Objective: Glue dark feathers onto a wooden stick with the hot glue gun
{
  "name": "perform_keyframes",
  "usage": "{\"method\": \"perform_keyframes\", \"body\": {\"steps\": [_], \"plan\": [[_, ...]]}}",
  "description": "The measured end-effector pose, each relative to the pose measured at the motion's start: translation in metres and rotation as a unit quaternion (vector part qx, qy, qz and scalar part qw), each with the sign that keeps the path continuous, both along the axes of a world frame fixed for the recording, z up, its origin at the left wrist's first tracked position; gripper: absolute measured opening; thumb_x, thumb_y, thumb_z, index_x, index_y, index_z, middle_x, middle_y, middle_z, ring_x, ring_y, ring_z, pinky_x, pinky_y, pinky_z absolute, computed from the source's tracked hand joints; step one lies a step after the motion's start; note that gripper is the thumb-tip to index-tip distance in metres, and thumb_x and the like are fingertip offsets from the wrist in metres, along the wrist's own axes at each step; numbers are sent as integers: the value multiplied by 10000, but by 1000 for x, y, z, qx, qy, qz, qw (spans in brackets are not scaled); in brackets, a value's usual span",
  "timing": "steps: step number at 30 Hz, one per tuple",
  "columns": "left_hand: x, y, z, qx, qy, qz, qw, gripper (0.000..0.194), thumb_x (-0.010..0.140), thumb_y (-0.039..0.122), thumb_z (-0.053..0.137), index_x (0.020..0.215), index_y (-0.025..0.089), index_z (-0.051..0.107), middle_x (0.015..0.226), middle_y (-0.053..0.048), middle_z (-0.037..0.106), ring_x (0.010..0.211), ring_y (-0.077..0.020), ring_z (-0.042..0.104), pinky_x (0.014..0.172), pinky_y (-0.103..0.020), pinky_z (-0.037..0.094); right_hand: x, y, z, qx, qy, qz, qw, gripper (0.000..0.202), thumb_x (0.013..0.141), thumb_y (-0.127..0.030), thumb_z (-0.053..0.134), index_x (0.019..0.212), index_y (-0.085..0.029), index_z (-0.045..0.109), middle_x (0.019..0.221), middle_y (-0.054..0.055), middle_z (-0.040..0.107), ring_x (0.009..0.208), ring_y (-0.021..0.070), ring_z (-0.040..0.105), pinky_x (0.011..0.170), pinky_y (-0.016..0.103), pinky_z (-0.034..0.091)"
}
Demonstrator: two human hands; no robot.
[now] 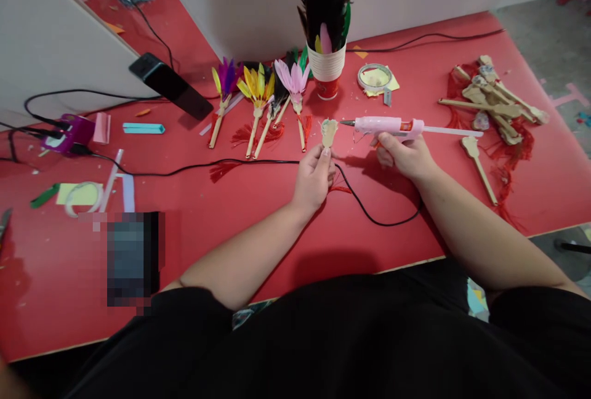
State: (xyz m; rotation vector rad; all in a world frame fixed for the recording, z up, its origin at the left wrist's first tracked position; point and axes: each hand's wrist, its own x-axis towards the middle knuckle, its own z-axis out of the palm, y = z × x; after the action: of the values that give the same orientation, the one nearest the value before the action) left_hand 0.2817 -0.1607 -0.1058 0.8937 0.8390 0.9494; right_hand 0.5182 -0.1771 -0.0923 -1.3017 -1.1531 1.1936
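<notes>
My left hand (316, 177) pinches a small wooden piece with a broad, scalloped head (329, 133), held up over the table; its lower part is hidden in my fingers. In my right hand (404, 153) is a pink hot glue gun (378, 125), with a glue stick (452, 132) out of its back. The gun's metal nozzle (348, 122) points left at the wooden head, a small gap apart. Behind my left hand lie feathered wooden sticks: one with pink feathers (292, 82), one with yellow feathers (256, 88) and one with purple feathers (227, 79).
Stacked paper cups (327, 69) hold more feathers at the back. Wooden sticks with red tassels (496, 100) are heaped on the right. A black cable (184, 172) runs across the red table (258, 233) to a purple power strip (69, 134). A phone (170, 86) lies back left.
</notes>
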Motion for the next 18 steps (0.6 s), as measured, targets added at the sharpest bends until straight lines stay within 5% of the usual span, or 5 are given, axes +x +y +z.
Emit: {"method": "perform_keyframes", "body": {"steps": [9, 18], "plan": [[0, -1, -7, 30, 4, -11, 999, 554, 1112, 738, 853, 983, 243, 639, 615, 138, 349, 490, -75, 228, 486, -231, 192, 7, -2, -8, 17, -98, -1, 995, 743, 844, -987, 946, 909, -267, 777, 635, -23, 559, 584, 161, 492, 555, 348, 413], [2, -5, -10, 60, -13, -16, 998, 634, 1070, 842, 834, 967, 255, 617, 613, 144, 309, 496, -85, 206, 491, -261, 168, 3, 2, -9, 2, -111, -37, 993, 749, 787, -953, 988, 784, -263, 698, 634, -22, 563, 588, 145, 478, 578, 354, 428]]}}
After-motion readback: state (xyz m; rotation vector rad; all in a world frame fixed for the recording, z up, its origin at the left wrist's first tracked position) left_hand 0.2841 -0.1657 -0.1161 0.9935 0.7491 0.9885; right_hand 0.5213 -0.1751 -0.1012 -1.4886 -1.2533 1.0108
